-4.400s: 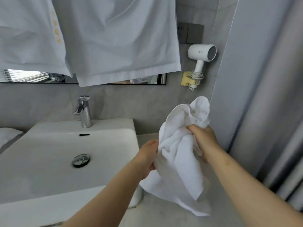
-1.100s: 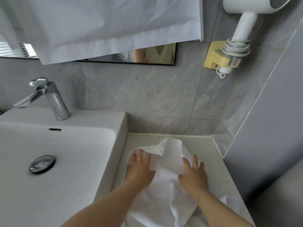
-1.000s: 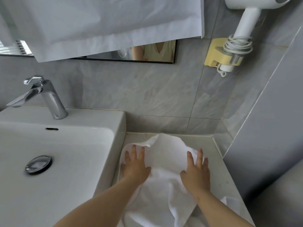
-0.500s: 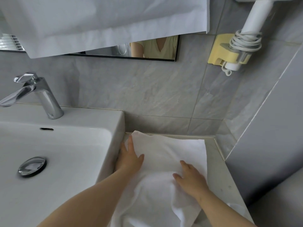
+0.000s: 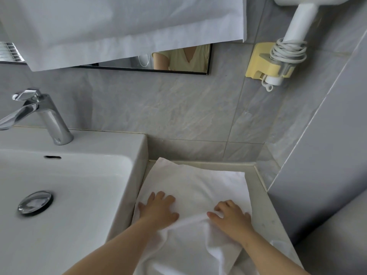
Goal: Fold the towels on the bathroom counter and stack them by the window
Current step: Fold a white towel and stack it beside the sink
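A white towel [image 5: 196, 183] lies spread on the narrow counter [image 5: 264, 211] between the sink and the right wall. Its far part is flat, its near part is rumpled and hangs toward me. My left hand [image 5: 158, 209] presses flat on the towel's left side, fingers straight. My right hand [image 5: 230, 217] rests on the towel's right side with its fingers bent down into the cloth; a fold bunches by its thumb.
A white sink [image 5: 69, 187] with a chrome tap [image 5: 47, 118] fills the left. A hair dryer [image 5: 297, 32] hangs in a yellow holder [image 5: 258, 64] on the tiled wall. White cloth [image 5: 119, 26] hangs over the mirror [image 5: 178, 60]. A grey wall [image 5: 327, 155] bounds the right.
Both hands have slid back toward me over the towel, smoothing its far part flat. The right-hand fingers have bent into the cloth.
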The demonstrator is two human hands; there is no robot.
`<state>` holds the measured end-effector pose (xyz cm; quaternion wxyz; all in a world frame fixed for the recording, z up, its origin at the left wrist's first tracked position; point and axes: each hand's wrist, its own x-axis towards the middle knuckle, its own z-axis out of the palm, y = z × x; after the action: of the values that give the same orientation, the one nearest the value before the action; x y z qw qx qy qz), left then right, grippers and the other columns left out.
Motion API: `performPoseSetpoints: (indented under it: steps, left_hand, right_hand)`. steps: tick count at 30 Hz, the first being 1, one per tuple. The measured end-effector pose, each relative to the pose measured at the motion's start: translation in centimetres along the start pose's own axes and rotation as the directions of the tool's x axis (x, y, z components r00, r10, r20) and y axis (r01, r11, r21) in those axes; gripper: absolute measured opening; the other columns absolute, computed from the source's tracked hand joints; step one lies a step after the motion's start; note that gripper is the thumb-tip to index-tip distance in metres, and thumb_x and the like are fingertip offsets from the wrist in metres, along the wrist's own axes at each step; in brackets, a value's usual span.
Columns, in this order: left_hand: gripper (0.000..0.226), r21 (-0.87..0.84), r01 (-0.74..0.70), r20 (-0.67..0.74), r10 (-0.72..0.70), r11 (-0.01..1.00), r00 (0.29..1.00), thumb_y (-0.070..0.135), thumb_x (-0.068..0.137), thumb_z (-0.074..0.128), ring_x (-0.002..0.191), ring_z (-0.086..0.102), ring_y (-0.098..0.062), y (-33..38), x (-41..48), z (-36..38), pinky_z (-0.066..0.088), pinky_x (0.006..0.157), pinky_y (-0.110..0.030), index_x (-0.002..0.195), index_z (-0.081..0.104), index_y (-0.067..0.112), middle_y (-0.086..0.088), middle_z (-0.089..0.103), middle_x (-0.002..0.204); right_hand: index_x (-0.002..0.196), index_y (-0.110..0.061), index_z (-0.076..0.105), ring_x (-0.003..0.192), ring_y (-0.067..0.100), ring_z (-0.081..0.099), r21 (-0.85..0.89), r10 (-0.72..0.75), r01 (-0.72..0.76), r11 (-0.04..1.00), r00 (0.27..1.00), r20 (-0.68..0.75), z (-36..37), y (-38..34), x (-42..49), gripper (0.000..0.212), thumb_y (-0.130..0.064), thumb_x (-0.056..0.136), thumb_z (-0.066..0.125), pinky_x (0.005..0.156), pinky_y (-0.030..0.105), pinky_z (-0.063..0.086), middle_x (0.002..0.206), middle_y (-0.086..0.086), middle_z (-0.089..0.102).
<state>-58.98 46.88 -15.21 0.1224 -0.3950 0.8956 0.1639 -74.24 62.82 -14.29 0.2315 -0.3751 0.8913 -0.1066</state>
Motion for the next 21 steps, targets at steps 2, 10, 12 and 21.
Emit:
performPoseSetpoints:
  steps: [2, 10, 12, 21]
  left_hand:
    - [0.058, 0.005, 0.001, -0.017, -0.001, 1.0, 1.0, 0.051, 0.087, 0.046, 0.141, 0.013, -0.02, -0.1, -0.8, 0.3, 0.022, 0.108, -0.053, 0.141, 0.028, 0.037, 0.005, 0.018, 0.151]
    - [0.053, 0.013, 0.008, -0.001, -0.008, 1.0, 1.0, 0.046, 0.099, 0.026, 0.146, -0.006, -0.024, 0.1, -4.0, 0.7, 0.004, 0.114, -0.054, 0.148, 0.013, 0.032, 0.003, -0.002, 0.159]
    - [0.052, -0.021, -0.028, -0.081, 0.026, 0.999, 0.996, 0.044, 0.1, 0.026, 0.146, -0.005, -0.022, 0.4, -5.7, 0.9, 0.004, 0.115, -0.051, 0.148, 0.015, 0.031, 0.003, 0.002, 0.158]
    - [0.042, -0.03, -0.123, -0.387, 0.102, 0.992, 0.917, 0.036, 0.085, 0.045, 0.133, 0.041, -0.031, 1.1, -14.7, 4.8, 0.039, 0.101, -0.058, 0.124, 0.054, 0.026, -0.007, 0.052, 0.136]
  right_hand:
    - [0.118, -0.03, 0.05, 0.124, 0.01, 0.04, -0.006, -0.023, 0.023, 1.0, 1.0, 0.004, -0.2, 0.4, -0.2, 0.037, -0.055, 0.092, 0.041, 0.106, 0.041, 0.025, 0.131, -0.011, 0.042]
    - [0.144, -0.03, 0.028, 0.144, 0.016, 0.015, -0.101, -0.086, 0.076, 0.992, 0.992, -0.096, 1.3, 0.9, -3.9, 0.051, -0.046, 0.097, 0.037, 0.113, 0.034, 0.021, 0.156, -0.004, 0.018]
    - [0.141, -0.027, 0.034, 0.139, 0.016, 0.026, -0.034, -0.095, 0.09, 0.995, 0.969, -0.226, 1.5, 0.7, -5.2, 0.048, -0.044, 0.097, 0.04, 0.11, 0.031, 0.027, 0.15, -0.005, 0.029]
    - [0.082, -0.02, 0.055, 0.078, 0.022, 0.056, 0.046, -0.157, 0.237, 0.971, 0.764, -0.626, 4.0, 1.8, -13.3, 0.021, -0.04, 0.087, 0.057, 0.071, 0.031, 0.037, 0.082, -0.005, 0.056]
